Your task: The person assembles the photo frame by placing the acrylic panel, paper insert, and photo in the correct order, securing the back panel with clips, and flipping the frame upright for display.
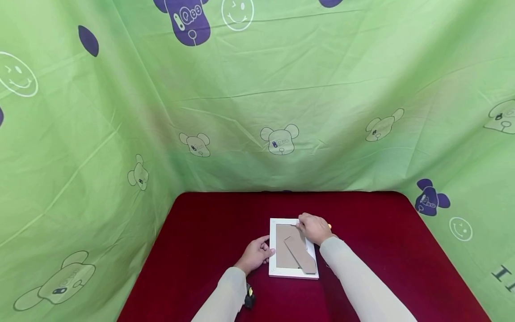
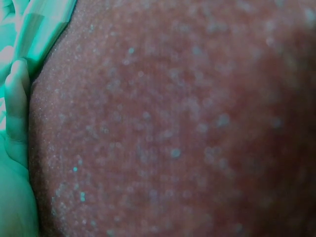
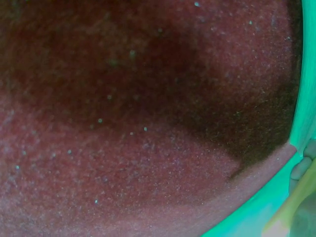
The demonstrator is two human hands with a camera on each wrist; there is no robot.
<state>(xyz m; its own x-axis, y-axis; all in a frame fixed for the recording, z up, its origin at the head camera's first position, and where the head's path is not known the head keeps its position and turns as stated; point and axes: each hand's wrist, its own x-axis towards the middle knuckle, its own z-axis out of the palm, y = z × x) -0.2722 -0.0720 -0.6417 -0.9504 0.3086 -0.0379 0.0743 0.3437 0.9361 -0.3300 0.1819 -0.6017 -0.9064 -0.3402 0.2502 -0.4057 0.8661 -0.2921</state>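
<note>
A white picture frame (image 1: 287, 272) lies face down on the red cloth, showing its brown backing board (image 1: 283, 257) and a slanted easel leg (image 1: 301, 257). My left hand (image 1: 254, 254) holds the frame's left edge, thumb on the border; in the left wrist view the fingers (image 2: 18, 89) touch the frame's pale edge (image 2: 44, 29). At the top right corner, my right hand (image 1: 315, 228) grips a slim tool with a yellow handle (image 1: 330, 226). Most of this tool is hidden by the hand. The yellow handle (image 3: 296, 195) also shows in the right wrist view.
Dark red cloth (image 1: 213, 223) covers the table. Green printed fabric (image 1: 281, 89) hangs behind it and along both sides. A small black object with a yellow spot (image 1: 249, 297) shows beside the left sleeve.
</note>
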